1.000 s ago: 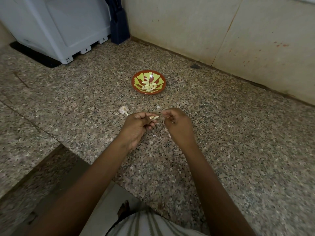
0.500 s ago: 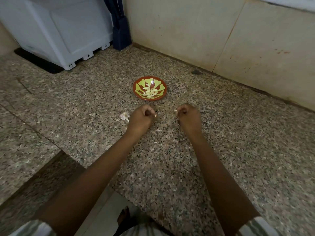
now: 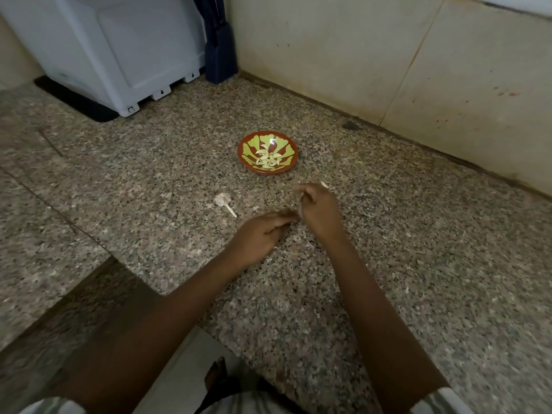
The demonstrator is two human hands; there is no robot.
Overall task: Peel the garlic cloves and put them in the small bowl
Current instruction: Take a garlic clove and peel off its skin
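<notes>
Counter (image 3: 418, 249), speckled stone. Both forearms reach out over it.

Left hand (image 3: 260, 236): low over the stone, fingers stretched almost straight, nothing seen in it. Its tips lie just beside the heel of my right hand. Blurred.

Right hand (image 3: 321, 212): a little farther out, fingers curled in. Grip: cannot tell. A pale sliver (image 3: 323, 184) shows just past its knuckles; held or lying on the stone, I cannot tell.

Scrap (image 3: 309, 244) of skin on the stone by my right wrist.

Garlic stub (image 3: 223, 201): left of both hands, near, on the stone.

Bowl (image 3: 240, 150): beyond the hands, near, apart from them. Peeled cloves (image 3: 268, 160) heaped in its middle.

Wall (image 3: 328, 55) well beyond; white box (image 3: 119, 49) far to the left.
</notes>
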